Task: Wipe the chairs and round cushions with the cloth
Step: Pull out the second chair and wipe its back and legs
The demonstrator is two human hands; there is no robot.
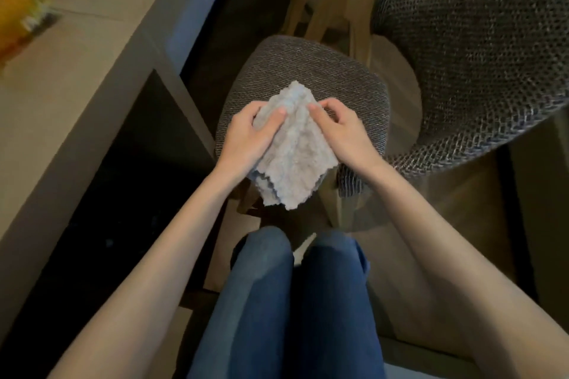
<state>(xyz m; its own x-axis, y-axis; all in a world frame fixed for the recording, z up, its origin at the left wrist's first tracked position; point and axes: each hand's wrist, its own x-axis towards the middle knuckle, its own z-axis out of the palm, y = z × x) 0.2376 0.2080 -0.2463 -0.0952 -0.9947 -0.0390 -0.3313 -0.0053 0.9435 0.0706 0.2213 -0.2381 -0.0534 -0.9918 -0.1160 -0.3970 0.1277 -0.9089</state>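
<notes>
1. Cloth [294,151], pale grey, folded, held up over round cushion [308,77]; long axis runs near-far, upper corner pointing away, lower corner toward the knees.
2. Left hand [246,135] grips the cloth's left edge, thumb on top.
3. Right hand [341,129] pinches its right upper edge.
4. Chair [480,71] woven backrest to the right; counter [61,71] at left.
</notes>
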